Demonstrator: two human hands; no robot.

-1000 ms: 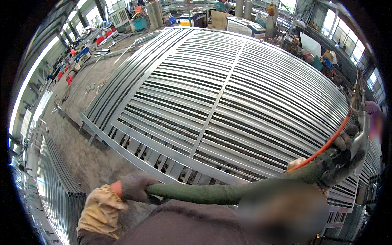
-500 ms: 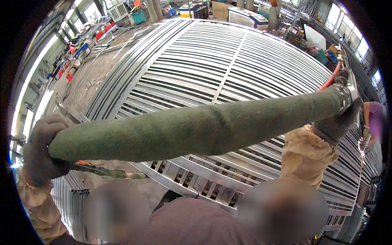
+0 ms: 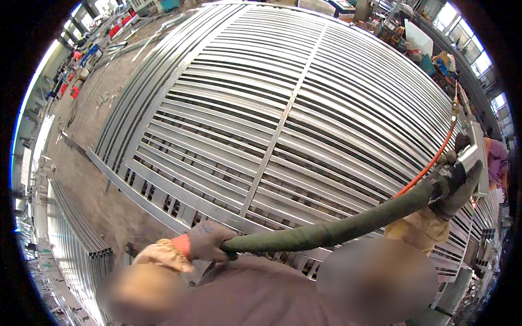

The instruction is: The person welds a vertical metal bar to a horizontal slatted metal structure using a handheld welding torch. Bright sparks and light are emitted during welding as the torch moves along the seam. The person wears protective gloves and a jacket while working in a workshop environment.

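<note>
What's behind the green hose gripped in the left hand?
Behind the green hose, the slatted metal frame shows above and partly below it. The stretch directly covered by the hose cannot be seen.

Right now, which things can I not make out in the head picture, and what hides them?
In the head view:
Left sleeve and right sleeve, lower parts: blurred patches.
Green hose beyond the left hand: mostly hidden by hand and dark shirt.
Purple-clad person: partly behind the grey tool, small at the rim.
Teal object: cut by the upper edge.

Left sleeve [image 3: 163, 254] and right sleeve [image 3: 417, 230] are partly blurred
</note>
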